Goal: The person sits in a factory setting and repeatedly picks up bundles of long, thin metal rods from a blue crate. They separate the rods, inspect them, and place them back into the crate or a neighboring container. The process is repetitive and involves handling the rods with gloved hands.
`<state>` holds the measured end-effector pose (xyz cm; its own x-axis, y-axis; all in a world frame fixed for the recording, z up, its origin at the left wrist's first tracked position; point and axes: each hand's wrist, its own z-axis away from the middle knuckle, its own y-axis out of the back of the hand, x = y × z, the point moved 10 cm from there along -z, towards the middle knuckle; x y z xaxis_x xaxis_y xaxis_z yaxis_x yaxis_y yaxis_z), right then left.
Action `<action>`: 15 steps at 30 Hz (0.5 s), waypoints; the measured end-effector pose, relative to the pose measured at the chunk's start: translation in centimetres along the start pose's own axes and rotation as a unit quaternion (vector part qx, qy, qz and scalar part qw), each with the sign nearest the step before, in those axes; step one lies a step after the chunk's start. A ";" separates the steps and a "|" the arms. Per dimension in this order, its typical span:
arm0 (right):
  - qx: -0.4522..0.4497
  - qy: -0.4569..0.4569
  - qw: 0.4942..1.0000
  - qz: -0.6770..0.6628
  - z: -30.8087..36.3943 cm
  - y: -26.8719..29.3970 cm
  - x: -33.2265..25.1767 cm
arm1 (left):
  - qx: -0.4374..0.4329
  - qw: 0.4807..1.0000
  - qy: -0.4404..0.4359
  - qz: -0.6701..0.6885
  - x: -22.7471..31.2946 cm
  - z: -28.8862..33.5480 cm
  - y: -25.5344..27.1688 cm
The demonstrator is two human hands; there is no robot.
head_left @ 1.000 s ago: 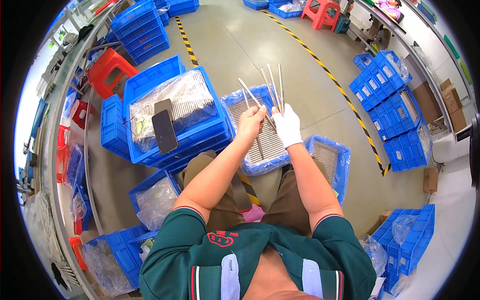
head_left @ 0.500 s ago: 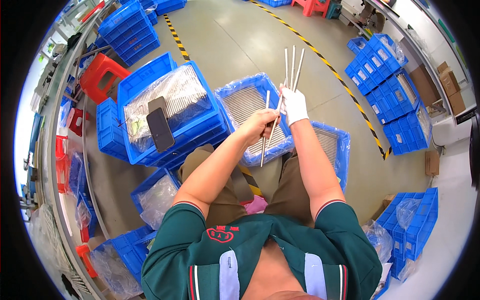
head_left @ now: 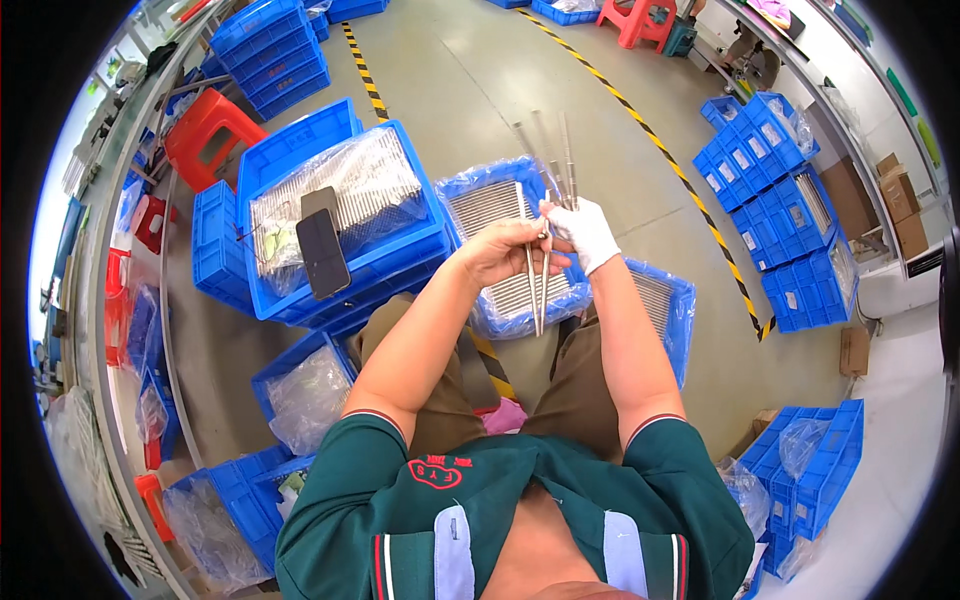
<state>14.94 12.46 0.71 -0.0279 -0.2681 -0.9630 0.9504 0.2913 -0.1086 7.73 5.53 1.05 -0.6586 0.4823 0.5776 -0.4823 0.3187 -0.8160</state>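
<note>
Several thin metal rods [head_left: 571,165] stand up from my right hand [head_left: 590,236], which wears a white glove and is closed around them. Their upper ends are blurred by motion. Beside it my bare left hand [head_left: 505,250] pinches a metal rod [head_left: 530,275] between thumb and fingers. A second rod [head_left: 544,290] hangs between the two hands, its lower end close to the first one's; which hand bears it I cannot tell. Below them a blue crate [head_left: 458,185] lined with clear plastic holds rows of similar rods.
On my left, stacked blue crates [head_left: 340,300] hold plastic-covered rods, with a phone [head_left: 323,255] on top. Another rod-filled crate [head_left: 684,310] sits by my right knee. A red stool [head_left: 210,135] is at far left; crate stacks [head_left: 780,200] line the right.
The rods in my right hand have tipped to the left. The lower ends of the two hanging rods have come together. My left fingers have loosened and spread somewhat.
</note>
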 end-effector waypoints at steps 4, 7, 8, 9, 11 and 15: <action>-0.090 -0.013 0.995 0.026 0.9 -2.1 0.0 | -0.054 0.998 0.028 -0.010 -1.0 0.3 -1.0; -0.108 -0.031 0.994 -0.015 1.7 -2.9 -0.2 | -0.074 0.997 0.032 0.013 -0.8 0.6 -1.7; -0.110 -0.029 0.993 -0.036 1.6 -2.9 0.1 | -0.077 0.996 0.034 0.020 -0.9 0.6 -1.6; -0.112 -0.027 0.992 -0.056 1.5 -3.0 0.0 | -0.082 0.996 0.033 0.027 -0.9 0.5 -1.7; -0.074 -0.020 0.995 -0.060 1.6 -2.4 -0.3 | -0.048 0.998 0.024 0.031 -1.0 0.3 -1.3; -0.035 -0.004 0.998 -0.055 1.4 -1.2 -0.7 | -0.009 0.999 0.010 0.030 -1.1 0.2 -1.0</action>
<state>14.22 11.02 1.81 -0.1283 -0.3102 -0.9420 0.9179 0.3224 -0.2313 8.81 4.57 1.24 -0.6748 0.5171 0.5265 -0.4306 0.3034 -0.8500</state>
